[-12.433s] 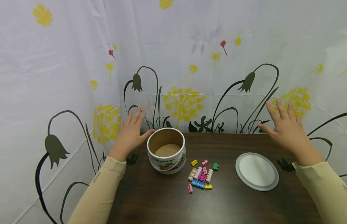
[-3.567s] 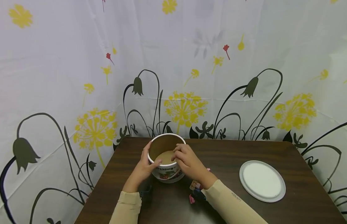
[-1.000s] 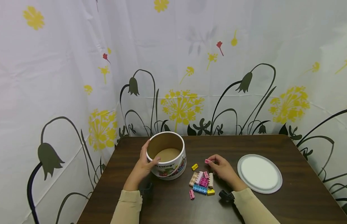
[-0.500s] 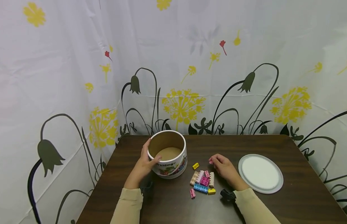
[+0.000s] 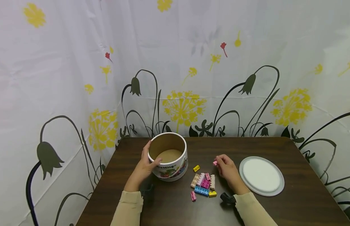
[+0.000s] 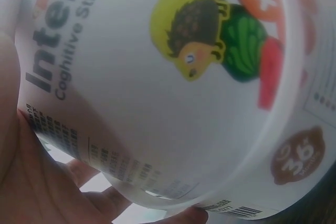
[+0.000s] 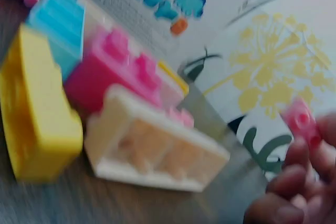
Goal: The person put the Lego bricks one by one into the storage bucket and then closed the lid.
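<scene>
My left hand grips the left side of a white printed bucket, its thumb over the rim; the bucket stands upright, its visible floor bare. In the left wrist view, fingers reach round the bucket wall. My right hand pinches a small pink toy brick between thumb and fingers, right of and behind a group of bricks. The right wrist view shows that pink brick in the fingertips. Within the group are a blue brick, a magenta brick and a cream brick.
One yellow brick lies behind the group, another yellow brick at its front right. A loose pink brick lies at the front left. Right of my right hand is a round white plate or lid on the brown table.
The right hand has left the bucket, taken up the small pink brick and drifted slightly right with it. The green brick seen at first is out of sight. The left hand has kept its grip.
</scene>
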`<state>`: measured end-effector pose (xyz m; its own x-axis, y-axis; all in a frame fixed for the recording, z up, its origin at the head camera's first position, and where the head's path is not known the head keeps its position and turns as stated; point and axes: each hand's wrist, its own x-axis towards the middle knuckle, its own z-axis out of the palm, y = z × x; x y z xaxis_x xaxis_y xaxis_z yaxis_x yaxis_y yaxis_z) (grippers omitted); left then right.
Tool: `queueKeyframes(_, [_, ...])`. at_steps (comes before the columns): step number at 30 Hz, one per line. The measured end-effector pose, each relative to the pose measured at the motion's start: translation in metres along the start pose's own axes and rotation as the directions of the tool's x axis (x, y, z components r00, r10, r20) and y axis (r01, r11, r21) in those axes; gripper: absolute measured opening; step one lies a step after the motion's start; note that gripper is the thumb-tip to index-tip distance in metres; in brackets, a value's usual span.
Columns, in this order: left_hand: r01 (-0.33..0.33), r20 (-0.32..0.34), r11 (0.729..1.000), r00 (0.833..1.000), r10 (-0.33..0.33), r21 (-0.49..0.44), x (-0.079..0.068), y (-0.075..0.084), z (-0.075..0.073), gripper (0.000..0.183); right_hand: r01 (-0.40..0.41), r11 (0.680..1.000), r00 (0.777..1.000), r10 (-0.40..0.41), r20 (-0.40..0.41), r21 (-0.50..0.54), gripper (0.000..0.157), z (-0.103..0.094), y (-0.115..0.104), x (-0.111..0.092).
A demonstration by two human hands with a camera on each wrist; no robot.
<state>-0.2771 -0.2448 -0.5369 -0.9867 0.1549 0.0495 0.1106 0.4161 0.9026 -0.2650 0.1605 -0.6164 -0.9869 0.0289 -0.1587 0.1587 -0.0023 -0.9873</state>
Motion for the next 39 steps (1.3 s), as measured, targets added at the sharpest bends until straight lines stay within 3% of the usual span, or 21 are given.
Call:
queueKeyframes(5, [0.009, 0.006, 1.0, 1.0, -0.009, 0.022, 0.001, 0.0, 0.0, 0.103, 0.012, 0.985, 0.999, -0.006, -0.033, 0.171, 0.03, 0.011, -0.017, -0.002])
queueKeyframes(8, [0.008, 0.003, 0.999, 1.0, -0.008, 0.031, -0.001, 0.001, -0.001, 0.104, 0.046, 0.965, 0.999, -0.048, 0.001, 0.26, 0.026, 0.025, -0.032, -0.002])
queueKeyframes(15, [0.01, 0.004, 1.0, 1.0, -0.01, 0.013, 0.0, 0.0, 0.003, 0.103, 0.126, 0.924, 0.983, -0.165, 0.079, 0.362, 0.025, 0.068, -0.085, 0.005])
queueKeyframes(18, [0.005, 0.004, 1.0, 1.0, -0.005, 0.018, -0.001, 0.001, 0.002, 0.104, 0.155, 0.885, 0.974, -0.212, 0.085, 0.438, 0.022, 0.095, -0.111, 0.018])
queueKeyframes(22, [0.001, 0.001, 1.0, 1.0, -0.001, 0.026, -0.001, 0.002, 0.0, 0.104, 0.18, 0.805, 0.966, -0.253, 0.052, 0.565, 0.019, 0.135, -0.143, 0.041])
queueKeyframes(24, [-0.003, -0.001, 1.0, 1.0, 0.003, 0.029, 0.0, 0.002, -0.001, 0.104, 0.191, 0.787, 0.958, -0.28, 0.064, 0.587, 0.018, 0.154, -0.153, 0.053])
queueKeyframes(25, [-0.003, 0.0, 1.0, 1.0, 0.003, 0.031, -0.001, 0.002, -0.002, 0.104, 0.19, 0.791, 0.954, -0.289, 0.081, 0.581, 0.018, 0.163, -0.156, 0.059])
queueKeyframes(27, [-0.005, 0.006, 0.999, 1.0, 0.005, 0.037, -0.002, 0.002, -0.003, 0.104, 0.197, 0.836, 0.947, -0.297, 0.121, 0.512, 0.02, 0.178, -0.157, 0.068])
queueKeyframes(30, [-0.003, 0.019, 0.999, 1.0, 0.002, 0.047, -0.002, 0.002, -0.005, 0.104, 0.225, 0.912, 0.947, -0.287, 0.143, 0.342, 0.024, 0.19, -0.152, 0.075])
queueKeyframes(32, [0.002, 0.026, 0.999, 1.0, -0.003, 0.039, -0.001, 0.002, -0.004, 0.104, 0.249, 0.94, 0.95, -0.284, 0.13, 0.233, 0.028, 0.191, -0.148, 0.076])
queueKeyframes(35, [0.014, 0.03, 0.999, 0.999, -0.015, 0.03, 0.0, 0.003, -0.004, 0.105, 0.3, 0.943, 0.941, -0.317, 0.115, 0.145, 0.028, 0.191, -0.144, 0.077])
queueKeyframes(39, [0.029, 0.035, 0.999, 0.999, -0.029, 0.019, -0.001, 0.003, -0.003, 0.104, 0.328, 0.939, 0.931, -0.34, 0.133, 0.106, 0.028, 0.191, -0.143, 0.078])
